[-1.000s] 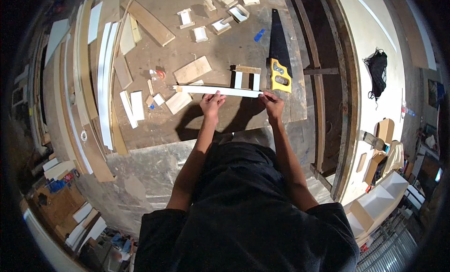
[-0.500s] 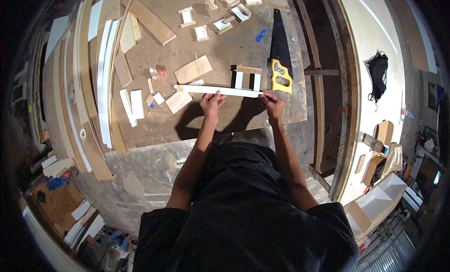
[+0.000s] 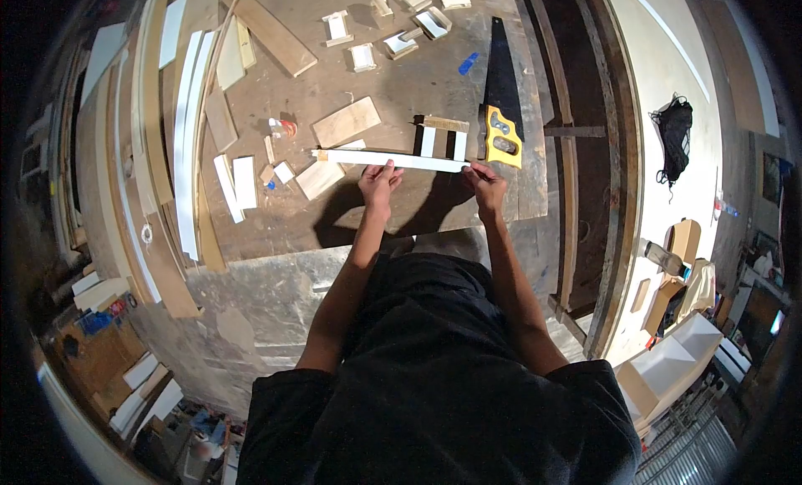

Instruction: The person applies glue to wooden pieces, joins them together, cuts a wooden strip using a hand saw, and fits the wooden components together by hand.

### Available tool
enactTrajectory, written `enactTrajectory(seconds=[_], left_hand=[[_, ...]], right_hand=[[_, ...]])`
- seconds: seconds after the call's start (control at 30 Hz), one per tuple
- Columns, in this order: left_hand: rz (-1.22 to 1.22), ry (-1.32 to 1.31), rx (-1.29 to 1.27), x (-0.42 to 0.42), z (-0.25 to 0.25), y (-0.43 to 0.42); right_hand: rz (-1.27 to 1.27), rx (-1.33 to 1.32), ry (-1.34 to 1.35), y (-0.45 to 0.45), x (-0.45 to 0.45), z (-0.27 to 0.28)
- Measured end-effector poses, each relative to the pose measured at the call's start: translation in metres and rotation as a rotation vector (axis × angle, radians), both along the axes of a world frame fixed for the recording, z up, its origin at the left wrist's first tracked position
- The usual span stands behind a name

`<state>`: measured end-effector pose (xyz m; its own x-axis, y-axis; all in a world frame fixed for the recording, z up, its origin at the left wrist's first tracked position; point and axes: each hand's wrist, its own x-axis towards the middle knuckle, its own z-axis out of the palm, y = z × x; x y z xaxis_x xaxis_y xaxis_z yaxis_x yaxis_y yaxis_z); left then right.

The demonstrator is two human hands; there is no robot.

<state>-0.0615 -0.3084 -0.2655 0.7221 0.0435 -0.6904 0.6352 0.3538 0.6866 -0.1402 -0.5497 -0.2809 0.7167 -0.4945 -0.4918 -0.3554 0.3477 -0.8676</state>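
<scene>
A long white wooden strip [image 3: 426,163] lies across both hands, above the near part of the workbench. My left hand [image 3: 381,186] pinches it near the middle, thumb on top. At its right end, my right hand [image 3: 486,187] grips it between thumb and fingers. Just beyond the strip stands a small wooden frame [image 3: 444,122] with two white-faced pieces; whether the strip touches it I cannot tell. A handsaw [image 3: 503,134] with a yellow handle lies to the right of the frame. Flat wood blocks [image 3: 347,122] sit by the strip's left part.
Several small wooden box-like assemblies [image 3: 362,58] stand at the bench's far side. Long boards and white strips [image 3: 190,142] line the left side. A blue scrap [image 3: 468,63] lies near the saw blade. Right of the bench is a pale panel [image 3: 622,318] carrying a black cloth item [image 3: 673,138].
Both hands keep their hold on the white strip, which has barely moved. The whole view has shifted very slightly.
</scene>
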Motion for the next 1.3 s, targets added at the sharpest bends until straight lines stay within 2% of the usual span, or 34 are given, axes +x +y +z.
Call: enactTrajectory(seconds=[0.3,0.57,0.7,1.0,1.3], left_hand=[[-0.006,0.002,-0.007,0.001,-0.004,0.000],[0.102,-0.049,0.015,0.000,0.001,0.000],[0.089,-0.037,0.040,0.003,0.003,0.002],[0.104,-0.019,0.031,0.004,-0.001,0.002],[0.101,-0.027,0.044,0.007,-0.006,0.003]], right_hand=[[0.004,0.022,-0.005,-0.001,-0.002,-0.006],[0.026,0.006,-0.056,0.005,0.002,0.003],[0.047,-0.059,-0.023,0.004,0.001,-0.001],[0.010,0.018,-0.017,0.008,0.006,0.008],[0.001,-0.022,-0.013,0.008,0.007,0.001]])
